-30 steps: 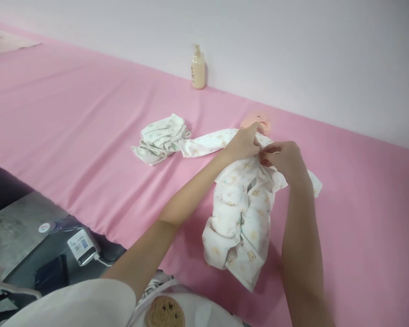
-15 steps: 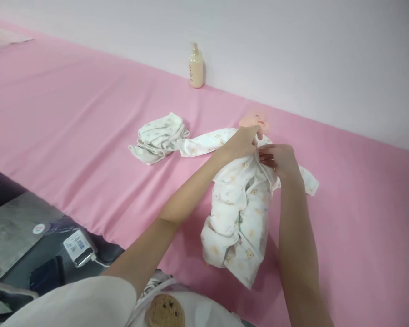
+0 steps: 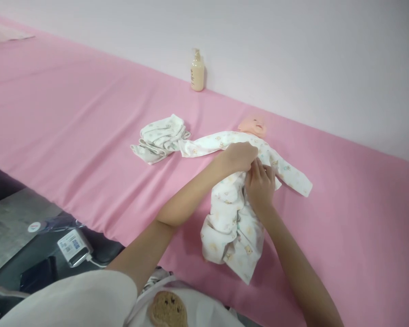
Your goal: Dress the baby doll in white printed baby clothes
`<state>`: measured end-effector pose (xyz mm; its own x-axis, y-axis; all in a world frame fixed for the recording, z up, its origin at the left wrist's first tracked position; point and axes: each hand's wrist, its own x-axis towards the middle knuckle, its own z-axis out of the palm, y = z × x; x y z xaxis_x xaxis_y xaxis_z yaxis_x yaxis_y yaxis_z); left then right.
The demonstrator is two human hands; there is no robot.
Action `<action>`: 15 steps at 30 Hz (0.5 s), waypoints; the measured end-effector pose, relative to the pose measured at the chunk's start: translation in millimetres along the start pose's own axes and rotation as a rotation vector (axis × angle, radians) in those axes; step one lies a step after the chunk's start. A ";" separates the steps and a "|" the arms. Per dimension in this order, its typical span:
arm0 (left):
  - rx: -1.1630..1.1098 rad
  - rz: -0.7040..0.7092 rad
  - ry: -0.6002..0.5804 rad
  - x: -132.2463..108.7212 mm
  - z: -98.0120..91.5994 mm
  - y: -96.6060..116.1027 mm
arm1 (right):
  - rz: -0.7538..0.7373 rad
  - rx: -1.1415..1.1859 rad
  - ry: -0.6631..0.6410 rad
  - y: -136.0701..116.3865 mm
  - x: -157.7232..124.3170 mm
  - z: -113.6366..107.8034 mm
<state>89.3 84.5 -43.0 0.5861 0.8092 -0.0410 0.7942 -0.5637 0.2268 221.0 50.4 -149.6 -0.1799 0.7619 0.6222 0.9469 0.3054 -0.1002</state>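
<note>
A baby doll lies on its back on the pink sheet, wearing a white long-sleeved baby romper printed with small bears. Both sleeves stretch out to the sides, and the two leg parts point toward me. Over the chest, my left hand is closed on the romper's front, its fingertips partly hidden. My right hand meets it just below, with bent fingers pinching the same front edge. Whether a snap sits between the fingers I cannot make out.
A crumpled white printed cloth lies by the doll's left-hand sleeve end. Against the wall stands a cream pump bottle. Below the pink sheet, at lower left, a white device with a cable rests on a dark surface.
Both hands have moved down from near the neck to the chest. My right hand has swung left, uncovering the right-hand sleeve, and more of the doll's head shows.
</note>
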 end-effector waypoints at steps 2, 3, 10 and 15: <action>0.002 0.018 -0.006 -0.8 0.7 1.1 | 0.002 0.105 0.026 3.1 -5.4 -2.5; 0.002 0.023 -0.019 -1.1 1.1 1.8 | 0.011 0.150 0.036 4.6 -7.0 -3.6; -0.003 0.003 -0.032 -3.7 -0.1 4.0 | 0.257 0.406 -0.043 14.6 -0.5 -14.6; -0.161 0.098 -0.046 -4.4 -4.1 1.1 | 0.499 0.595 -0.272 24.9 14.5 -34.5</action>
<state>86.9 81.0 -38.6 0.6689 0.7413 -0.0545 0.6992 -0.6026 0.3848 251.2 49.4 -116.2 0.0938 0.9766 0.1934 0.6467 0.0879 -0.7576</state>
